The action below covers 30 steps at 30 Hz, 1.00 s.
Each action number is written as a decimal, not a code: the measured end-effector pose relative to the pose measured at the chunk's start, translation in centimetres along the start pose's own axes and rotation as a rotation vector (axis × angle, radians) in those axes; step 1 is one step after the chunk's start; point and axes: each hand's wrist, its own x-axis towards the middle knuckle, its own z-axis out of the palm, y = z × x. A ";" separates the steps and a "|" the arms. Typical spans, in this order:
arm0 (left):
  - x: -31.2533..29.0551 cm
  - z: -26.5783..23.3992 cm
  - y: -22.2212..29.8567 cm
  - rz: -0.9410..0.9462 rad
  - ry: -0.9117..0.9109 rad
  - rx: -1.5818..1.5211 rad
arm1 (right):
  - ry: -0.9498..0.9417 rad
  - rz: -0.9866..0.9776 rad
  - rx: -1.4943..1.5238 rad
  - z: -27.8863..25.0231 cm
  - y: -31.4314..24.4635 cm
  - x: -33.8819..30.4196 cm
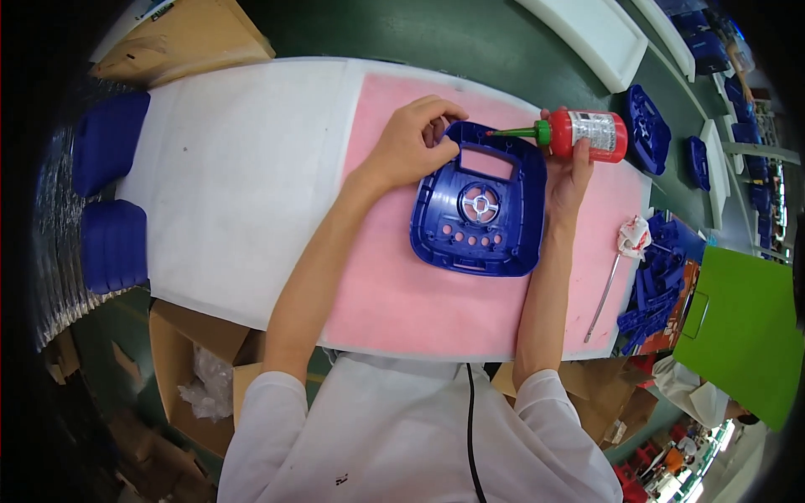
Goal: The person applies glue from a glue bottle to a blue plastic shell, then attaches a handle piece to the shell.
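Note:
A blue plastic housing [436,214] lies on the pink sheet in front of me, its ribbed inside facing up. It has a rectangular opening, a round grille and a row of small holes. My left hand [415,138] grips the housing's far left corner, thumb and fingers bent over the rim. My right hand [572,172] is wrapped round a red glue bottle [608,136] with a green nozzle, held tilted nearly flat above the far right corner. The nozzle tip points left, over the housing's far edge; whether it touches cannot be made out.
A pile of blue plastic strips [658,281] lies at the table's right, beside a metal rod [602,298] and crumpled tissue [634,237]. Blue covers [113,247] stand at the left edge. More blue housings [646,130] are beyond the table. An open cardboard box [180,369] sits below.

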 end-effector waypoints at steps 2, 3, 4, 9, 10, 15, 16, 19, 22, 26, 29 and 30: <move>0.1 0.2 -0.1 0.015 0.014 -0.026 | 0.035 -0.035 0.094 -0.1 -0.1 0.2; 0.2 0.2 -0.1 0.022 0.007 -0.025 | 0.020 -0.045 0.052 -0.1 -0.3 0.3; 0.3 0.2 -0.2 0.014 0.006 -0.025 | 0.024 -0.037 0.053 -0.1 -0.2 0.3; 0.2 0.1 -0.1 0.038 -0.009 0.034 | 0.021 -0.072 0.028 0.5 -0.1 0.1; 0.2 0.1 -0.1 0.034 -0.012 0.035 | 0.024 -0.069 0.030 0.3 -0.1 0.1; 0.3 0.1 -0.3 0.018 -0.030 0.009 | 0.011 -0.046 0.006 0.3 -0.2 0.0; 0.3 0.1 -0.4 0.019 -0.040 0.012 | 0.020 -0.050 0.010 0.2 -0.1 0.0; 0.3 0.2 -0.3 0.007 -0.031 0.023 | 0.007 -0.055 -0.011 -0.6 0.3 0.4; 0.4 0.3 -0.3 -0.005 -0.025 0.029 | 0.022 -0.056 -0.031 -0.9 0.5 0.5; 0.4 0.5 -0.4 0.011 0.025 -0.003 | 0.019 -0.053 -0.013 -1.0 0.6 0.5; 0.4 0.4 -0.5 0.006 0.023 0.000 | 0.017 -0.045 -0.018 -0.8 0.5 0.4; 0.4 0.4 -0.4 0.006 0.024 -0.001 | 0.012 -0.040 -0.024 -0.7 0.5 0.4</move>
